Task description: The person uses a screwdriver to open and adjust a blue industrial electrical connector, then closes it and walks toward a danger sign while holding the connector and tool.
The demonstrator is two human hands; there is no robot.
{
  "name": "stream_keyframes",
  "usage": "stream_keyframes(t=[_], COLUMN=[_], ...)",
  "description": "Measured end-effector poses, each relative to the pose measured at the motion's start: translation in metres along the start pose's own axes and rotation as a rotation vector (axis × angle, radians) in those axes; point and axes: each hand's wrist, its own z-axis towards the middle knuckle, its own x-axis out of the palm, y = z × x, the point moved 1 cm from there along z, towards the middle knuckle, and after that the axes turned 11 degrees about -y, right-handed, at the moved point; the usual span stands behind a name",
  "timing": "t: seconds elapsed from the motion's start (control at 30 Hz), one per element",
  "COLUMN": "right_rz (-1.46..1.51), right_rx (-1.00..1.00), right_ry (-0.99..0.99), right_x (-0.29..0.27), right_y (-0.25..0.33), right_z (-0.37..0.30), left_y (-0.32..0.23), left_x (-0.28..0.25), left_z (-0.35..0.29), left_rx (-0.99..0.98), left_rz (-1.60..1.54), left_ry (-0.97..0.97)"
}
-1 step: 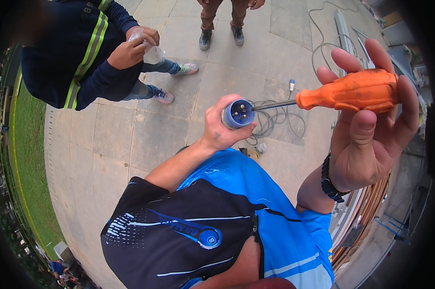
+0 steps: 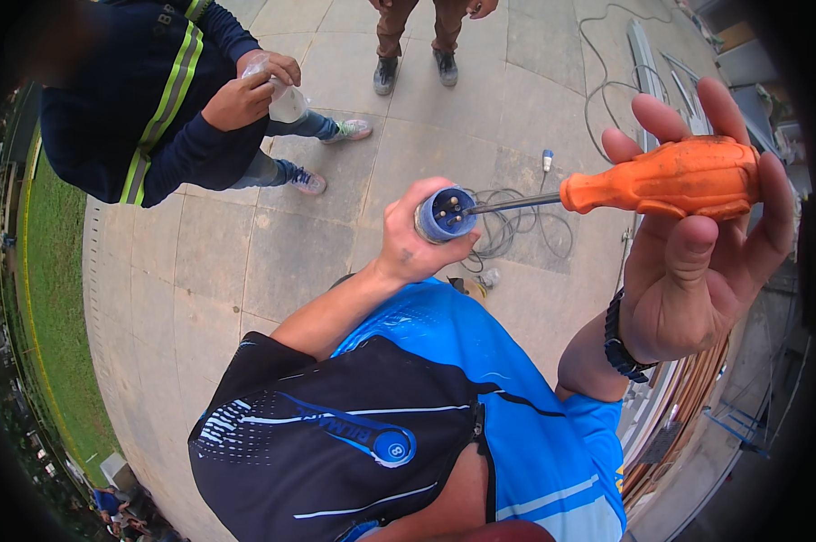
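My left hand [image 2: 412,239] is wrapped round a round blue industrial plug [image 2: 433,233]; its open end, with several metal pins inside, points up toward the head camera. In my right hand [image 2: 697,298] is a screwdriver with a grimy orange handle [image 2: 665,176], held between thumb and fingers against the palm. Its steel shaft [image 2: 521,202] lies nearly level and points left. The tip reaches into the plug's mouth beside the pins; exactly what it touches there is too small to tell.
A co-worker [image 2: 155,117] at the far left holds a clear plastic bag [image 2: 288,101]. Another person's legs [image 2: 417,45] stand ahead. On the paved floor [image 2: 209,262] lie a coiled grey cable [image 2: 516,230] and a blue-and-white connector [image 2: 547,161]. Long metal and wooden lengths [image 2: 688,415] lie at the right.
The screwdriver's handle and my right hand have shifted slightly right and down, and the tip sits a little lower in the plug's mouth. My left hand and the plug stay put.
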Motion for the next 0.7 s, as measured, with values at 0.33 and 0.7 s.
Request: stream_keyframes(t=[0.33, 0.7], right_rz=[-0.012, -0.031], right_rx=[-0.082, -0.055], right_ry=[0.019, 0.03], right_x=[0.028, 0.04], right_y=[-0.018, -0.027], right_z=[0.0, -0.002], left_y=[0.003, -0.004], left_x=[-0.003, 0.0], left_z=[0.007, 0.008], left_rx=[0.017, -0.024], left_rz=[0.028, -0.002], left_ry=[0.036, 0.007])
